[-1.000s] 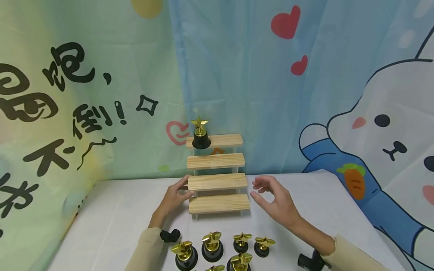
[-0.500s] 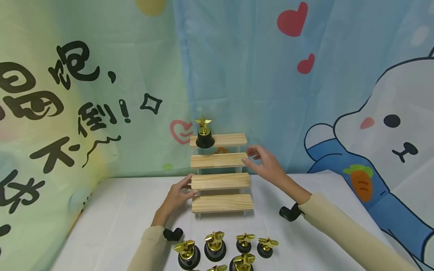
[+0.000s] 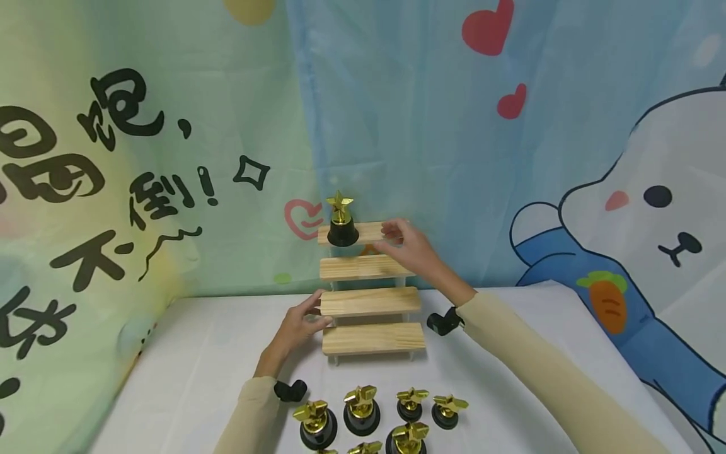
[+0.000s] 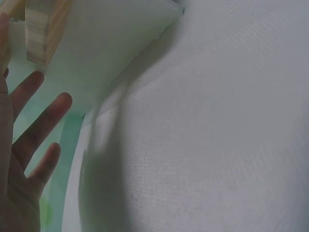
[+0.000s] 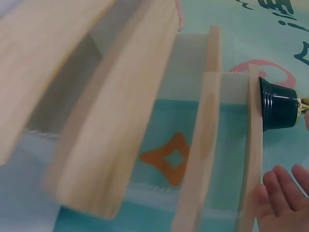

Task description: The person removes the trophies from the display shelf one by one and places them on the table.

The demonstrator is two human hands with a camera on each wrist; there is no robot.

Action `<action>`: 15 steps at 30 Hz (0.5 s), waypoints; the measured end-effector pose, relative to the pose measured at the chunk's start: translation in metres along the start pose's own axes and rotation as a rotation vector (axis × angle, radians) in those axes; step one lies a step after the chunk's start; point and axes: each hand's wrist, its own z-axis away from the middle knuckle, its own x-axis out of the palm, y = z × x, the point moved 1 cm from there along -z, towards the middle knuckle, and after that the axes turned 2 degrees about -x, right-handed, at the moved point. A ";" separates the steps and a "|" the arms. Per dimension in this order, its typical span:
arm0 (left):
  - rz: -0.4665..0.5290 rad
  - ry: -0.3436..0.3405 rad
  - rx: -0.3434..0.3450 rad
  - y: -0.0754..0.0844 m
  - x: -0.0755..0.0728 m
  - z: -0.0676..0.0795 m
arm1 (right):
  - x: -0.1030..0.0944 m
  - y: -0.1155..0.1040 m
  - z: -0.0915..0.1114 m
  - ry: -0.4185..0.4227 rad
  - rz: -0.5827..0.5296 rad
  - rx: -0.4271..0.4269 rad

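A four-tier stand with pale wooden shelves (image 3: pixel 371 302) and clear side panels rises at the back of the table. On the left of its top shelf stands a gold star trophy (image 3: pixel 343 227) on a black base, also visible sideways as a dark trophy base (image 5: pixel 280 104) in the right wrist view. My left hand (image 3: pixel 297 321) is at the stand's left side, thumb by the third shelf's end; its other fingers (image 4: pixel 46 123) spread out past the wood. My right hand (image 3: pixel 409 247) reaches over the top shelf's right part, its fingers (image 5: pixel 285 193) close to that board, nothing in them.
Several more gold star trophies (image 3: pixel 362 410) with black bases are grouped on the white tablecloth (image 3: pixel 215 353) in front of the stand. Right behind the stand hangs a printed cloth backdrop (image 3: pixel 454 157). Each wrist carries a small black camera (image 3: pixel 445 321).
My right hand has risen from beside the third shelf and moved left over the top shelf. My left hand stays at the stand's left side. The trophies keep their places.
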 end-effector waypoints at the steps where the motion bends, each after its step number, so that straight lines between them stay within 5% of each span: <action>1: -0.002 0.001 0.007 0.000 0.000 0.000 | 0.003 -0.002 -0.004 -0.014 0.000 0.009; 15: 0.017 0.000 0.014 0.009 -0.001 0.003 | 0.029 -0.026 -0.035 -0.036 0.047 0.016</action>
